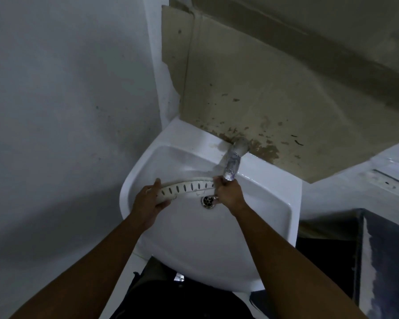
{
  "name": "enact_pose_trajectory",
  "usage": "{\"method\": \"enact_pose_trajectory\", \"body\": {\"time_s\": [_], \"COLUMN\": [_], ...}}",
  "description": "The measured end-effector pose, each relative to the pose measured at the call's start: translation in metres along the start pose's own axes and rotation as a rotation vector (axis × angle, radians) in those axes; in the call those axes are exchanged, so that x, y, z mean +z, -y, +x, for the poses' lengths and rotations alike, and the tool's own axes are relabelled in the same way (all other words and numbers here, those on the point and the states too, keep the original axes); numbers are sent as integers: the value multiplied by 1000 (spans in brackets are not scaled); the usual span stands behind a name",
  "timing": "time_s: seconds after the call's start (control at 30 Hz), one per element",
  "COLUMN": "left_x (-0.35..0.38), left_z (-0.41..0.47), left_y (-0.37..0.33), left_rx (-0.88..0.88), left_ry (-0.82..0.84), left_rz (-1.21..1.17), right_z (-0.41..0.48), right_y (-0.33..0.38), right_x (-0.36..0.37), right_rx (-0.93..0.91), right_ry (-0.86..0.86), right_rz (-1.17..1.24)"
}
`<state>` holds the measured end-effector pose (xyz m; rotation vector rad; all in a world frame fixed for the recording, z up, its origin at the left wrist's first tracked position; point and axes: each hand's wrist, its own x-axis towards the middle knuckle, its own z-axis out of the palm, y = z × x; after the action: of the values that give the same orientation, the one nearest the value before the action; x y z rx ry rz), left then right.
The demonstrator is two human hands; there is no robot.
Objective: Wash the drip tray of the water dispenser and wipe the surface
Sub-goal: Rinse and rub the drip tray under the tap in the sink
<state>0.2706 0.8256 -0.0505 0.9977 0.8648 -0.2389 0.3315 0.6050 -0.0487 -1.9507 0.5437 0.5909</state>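
Observation:
The drip tray [187, 187] is a long, curved white piece with a row of dark slots. It is held edge-up inside the white sink [194, 238], just above the drain [208, 201]. My left hand [148, 203] grips its left end. My right hand [229, 194] holds its right end directly under the spout of the metal tap [234, 161]. Whether water is running cannot be seen.
A stained sheet of cardboard [263, 93] covers the wall behind the sink. A plain grey wall [67, 111] stands close on the left. A white ledge [355, 185] and a dark surface [387, 261] lie to the right of the sink.

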Motion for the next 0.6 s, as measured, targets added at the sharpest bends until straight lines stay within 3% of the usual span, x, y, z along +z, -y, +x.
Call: {"method": "enact_pose_trajectory", "body": {"time_s": [0.1,0.17,0.27,0.43,0.6], "left_x": [1,4,12,25,28], "left_z": [-7,-11,-17,-25,-31], "left_y": [2,2,4,9,14], "left_rx": [-33,-33,-19,-20,-63], "left_ry": [-48,-42,-4,117,208], "left_rz": [-14,18,60,106,138], "right_z": [-17,-19,-27,-27,-24], "right_y": [17,20,18,7,1], "right_x": [-3,-6,-9,-3,-16], "right_rx": [38,83,99,69,10], "right_ry": [-19,85,212,79,-30], "right_rz": [34,122,24,-152,15]}}
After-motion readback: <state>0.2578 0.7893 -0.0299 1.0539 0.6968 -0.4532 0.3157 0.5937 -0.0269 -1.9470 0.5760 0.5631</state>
